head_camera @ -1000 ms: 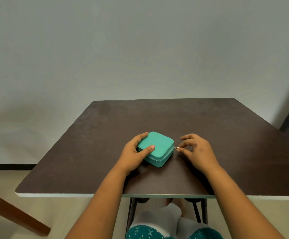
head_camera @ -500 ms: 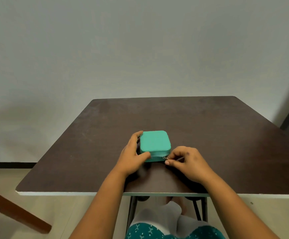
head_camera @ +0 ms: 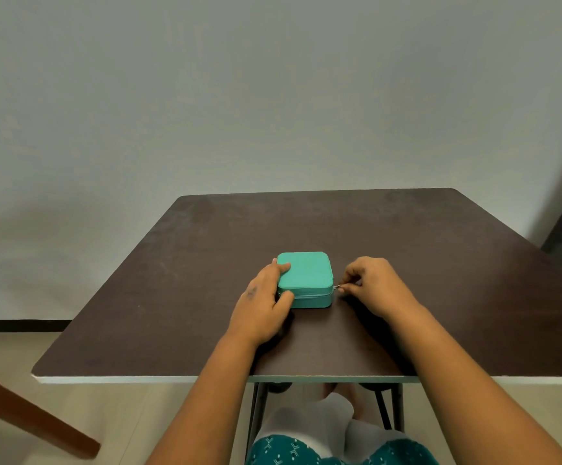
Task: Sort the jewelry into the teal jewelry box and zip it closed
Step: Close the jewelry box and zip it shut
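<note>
Near the front of the dark table [head_camera: 440, 263], the teal jewelry box [head_camera: 305, 278] is braced by the left hand [head_camera: 263, 303], fingers curled round its left corner; the zipper pull [head_camera: 338, 287] at its right front corner is pinched by the right hand [head_camera: 375, 286], which lies nearer it.

A dark brown table [head_camera: 407, 236] stands against a grey wall [head_camera: 239, 95], a wooden beam [head_camera: 31, 421] lower left

The left side of the teal jewelry box [head_camera: 306, 278] was covered by the left hand [head_camera: 264, 305]. Its contents were hidden under the lowered lid. The zipper pull [head_camera: 337, 287] was too small to be made out clearly in the right hand [head_camera: 371, 285].
</note>
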